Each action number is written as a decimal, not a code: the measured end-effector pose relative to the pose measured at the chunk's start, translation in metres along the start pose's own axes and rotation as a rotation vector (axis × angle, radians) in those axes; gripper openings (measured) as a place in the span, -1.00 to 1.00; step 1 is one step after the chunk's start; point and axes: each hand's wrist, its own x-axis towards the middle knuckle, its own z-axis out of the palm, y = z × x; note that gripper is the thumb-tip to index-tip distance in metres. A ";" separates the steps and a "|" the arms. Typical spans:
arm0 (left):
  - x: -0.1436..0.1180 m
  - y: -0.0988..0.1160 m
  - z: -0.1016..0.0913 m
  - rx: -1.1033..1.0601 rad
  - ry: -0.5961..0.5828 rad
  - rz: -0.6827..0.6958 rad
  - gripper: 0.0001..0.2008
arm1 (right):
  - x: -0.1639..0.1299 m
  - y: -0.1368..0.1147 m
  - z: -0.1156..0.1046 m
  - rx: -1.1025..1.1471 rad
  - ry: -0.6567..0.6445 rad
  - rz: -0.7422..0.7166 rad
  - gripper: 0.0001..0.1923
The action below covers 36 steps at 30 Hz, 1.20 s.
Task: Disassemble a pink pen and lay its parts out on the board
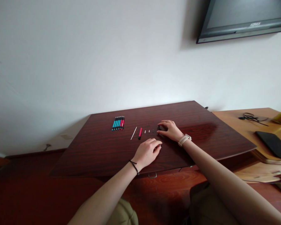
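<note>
My right hand (170,130) has its thumb and fingers around a small dark pen part (158,128), gripping it at its ends on the table. Nearer the front edge, my left hand (147,153) rests with its fingers curled and their tips together; anything in them is too small to make out. Between and beyond the hands lie pen pieces in a row: a thin white refill (133,133), a red barrel (140,133) with a black end, two small pale pieces, one a white tip (149,131), and a tiny dark spring-like piece (153,131).
Several assembled pens (118,123), blue and red with black ends, lie side by side at the back left of the dark wooden table (96,147). To the right, a lighter desk (236,125) bears a black cable (253,117) and a dark flat device (273,144). A screen (245,18) hangs above.
</note>
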 end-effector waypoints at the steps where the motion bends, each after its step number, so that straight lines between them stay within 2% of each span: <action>1: 0.000 0.000 0.000 0.000 -0.001 -0.002 -0.77 | -0.001 0.001 0.001 -0.011 -0.010 0.005 -0.52; 7: 0.001 0.002 -0.001 0.016 -0.008 -0.010 -0.78 | -0.005 -0.003 0.003 -0.065 -0.069 0.014 -0.50; 15: 0.001 0.001 0.000 -0.001 0.001 -0.007 -0.77 | -0.006 -0.005 0.003 -0.048 -0.055 0.000 -0.44; 19: 0.001 -0.001 0.000 -0.013 0.026 -0.033 -0.77 | -0.004 -0.009 -0.003 0.066 -0.011 0.026 -0.41; 24: 0.001 -0.010 -0.001 -0.087 0.174 -0.120 -0.75 | -0.008 -0.033 -0.019 0.327 0.045 0.072 -0.64; 28: 0.003 -0.016 -0.003 -0.137 0.277 -0.156 -0.74 | -0.017 -0.060 -0.026 0.520 -0.102 0.085 -0.72; 32: 0.003 -0.015 -0.005 -0.101 0.332 -0.129 -0.73 | -0.025 -0.075 -0.022 0.838 -0.305 0.145 -0.57; 36: 0.002 -0.013 -0.006 -0.059 0.326 -0.055 -0.70 | -0.031 -0.080 -0.017 1.028 -0.354 0.225 -0.44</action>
